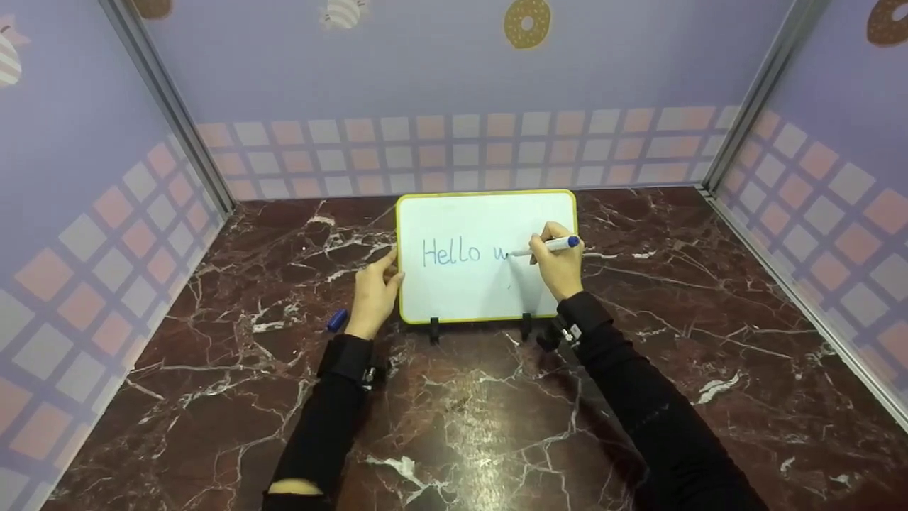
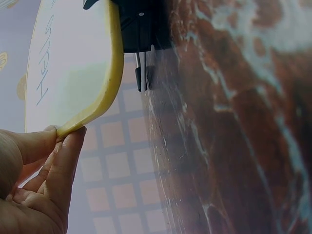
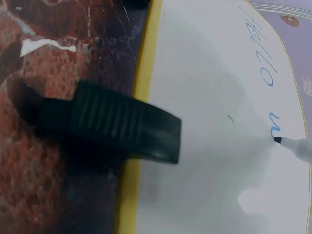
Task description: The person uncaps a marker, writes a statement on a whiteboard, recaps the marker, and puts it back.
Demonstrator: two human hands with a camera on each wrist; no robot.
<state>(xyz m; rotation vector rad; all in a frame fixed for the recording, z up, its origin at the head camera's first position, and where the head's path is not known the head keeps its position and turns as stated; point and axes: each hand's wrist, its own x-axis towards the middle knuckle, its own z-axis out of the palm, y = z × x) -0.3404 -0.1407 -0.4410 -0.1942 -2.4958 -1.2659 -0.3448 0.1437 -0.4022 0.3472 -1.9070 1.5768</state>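
Note:
A whiteboard (image 1: 468, 298) with a yellow frame leans upright on a black stand (image 1: 435, 330). Blue letters (image 1: 451, 253) on it read "Hello" and part of a further letter. My left hand (image 1: 372, 294) pinches the board's left edge between thumb and fingers; in the left wrist view the thumb (image 2: 36, 145) lies on the front face. With my right hand (image 1: 560, 266) I grip a white marker (image 1: 546, 245) with a blue end. In the right wrist view the marker's dark tip (image 3: 278, 140) is right at the end of the unfinished letter.
A blue marker cap (image 1: 338, 320) lies on the dark red marbled table (image 1: 454, 426), left of my left wrist. Patterned panels (image 1: 454, 149) wall the table at the back and both sides. One black stand hook (image 3: 126, 124) laps over the board's lower edge.

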